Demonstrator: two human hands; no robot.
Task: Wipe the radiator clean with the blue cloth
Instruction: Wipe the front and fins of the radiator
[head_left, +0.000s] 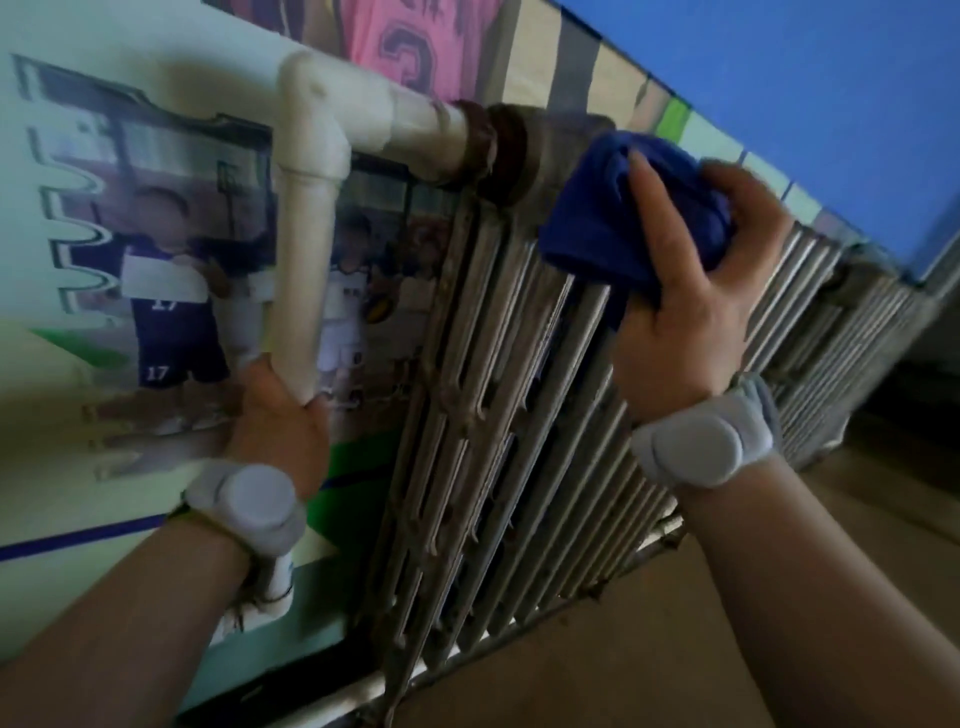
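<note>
A grimy, silver-grey ribbed radiator (498, 415) runs along the wall from the centre to the right. My right hand (696, 312) grips a bunched blue cloth (623, 208) and presses it against the radiator's upper fins, near the rusty brown pipe joint (498, 150). My left hand (280, 421) is wrapped around the white vertical pipe (306, 249) left of the radiator. Both wrists wear white bands.
A white pipe elbow (317, 104) joins the vertical pipe to a horizontal pipe feeding the radiator. Printed posters of players (166, 291) cover the wall behind. A blue wall (831, 78) is at upper right. Brown floor (675, 649) lies below the radiator.
</note>
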